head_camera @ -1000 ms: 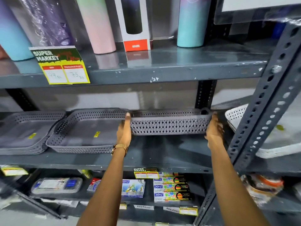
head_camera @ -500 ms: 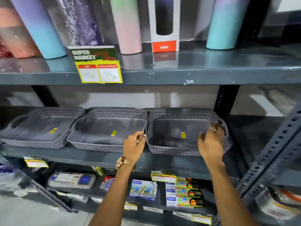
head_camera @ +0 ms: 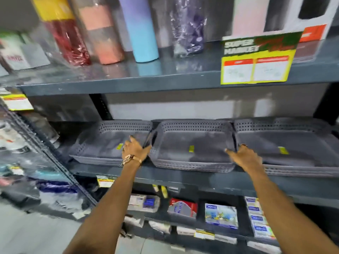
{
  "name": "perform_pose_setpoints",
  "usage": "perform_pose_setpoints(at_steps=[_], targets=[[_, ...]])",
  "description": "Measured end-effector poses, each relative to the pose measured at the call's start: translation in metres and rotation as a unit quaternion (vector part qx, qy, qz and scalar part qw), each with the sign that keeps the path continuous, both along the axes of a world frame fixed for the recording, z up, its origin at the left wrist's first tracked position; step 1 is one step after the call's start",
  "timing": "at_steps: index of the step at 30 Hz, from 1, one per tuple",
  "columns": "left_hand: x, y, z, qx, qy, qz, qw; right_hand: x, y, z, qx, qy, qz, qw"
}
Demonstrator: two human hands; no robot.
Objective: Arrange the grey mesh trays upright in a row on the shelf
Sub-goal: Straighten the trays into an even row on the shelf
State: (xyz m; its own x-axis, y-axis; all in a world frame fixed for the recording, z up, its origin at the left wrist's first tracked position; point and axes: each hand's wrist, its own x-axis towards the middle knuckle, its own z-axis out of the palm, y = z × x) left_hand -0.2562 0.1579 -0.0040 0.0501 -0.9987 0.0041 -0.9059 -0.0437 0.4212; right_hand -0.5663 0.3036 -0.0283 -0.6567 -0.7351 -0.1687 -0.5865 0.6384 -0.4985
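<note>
On the middle shelf (head_camera: pixel 183 176), three grey mesh trays tilted back in a row, left tray (head_camera: pixel 102 143), middle tray (head_camera: pixel 194 142), right tray (head_camera: pixel 286 142); left hand (head_camera: pixel 136 150) at the middle tray's nine o'clock edge, grip pressed on it; right hand (head_camera: pixel 245 157) at its three o'clock edge, fingers spread; bottles (head_camera: pixel 141 33) at twelve o'clock.

Your working surface is the dark grey metal shelf (head_camera: pixel 183 174), running from 9 o'clock to 3 o'clock. Three grey mesh trays rest on it side by side, each leaning back with its open face toward you: the left tray (head_camera: pixel 102 143) at 10 o'clock, the middle tray (head_camera: pixel 194 136) at 12, the right tray (head_camera: pixel 286 142) at 2, neighbours' rims touching.
</note>
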Motion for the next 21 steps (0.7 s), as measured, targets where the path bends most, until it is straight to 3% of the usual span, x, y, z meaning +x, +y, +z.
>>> perform_pose_setpoints(at_steps=[3,10,21], targets=[[0.011,-0.020,-0.004,0.070,0.059,-0.069,0.993,0.010,-0.003,-0.001,0.014,0.033,-0.026,0.999],[0.006,-0.020,-0.018,0.000,0.096,-0.086,0.992,0.024,-0.016,-0.001,0.037,0.069,-0.065,0.995],[-0.020,-0.062,-0.018,0.031,0.079,-0.084,0.993,0.014,-0.057,0.005,0.053,0.046,-0.082,0.994]])
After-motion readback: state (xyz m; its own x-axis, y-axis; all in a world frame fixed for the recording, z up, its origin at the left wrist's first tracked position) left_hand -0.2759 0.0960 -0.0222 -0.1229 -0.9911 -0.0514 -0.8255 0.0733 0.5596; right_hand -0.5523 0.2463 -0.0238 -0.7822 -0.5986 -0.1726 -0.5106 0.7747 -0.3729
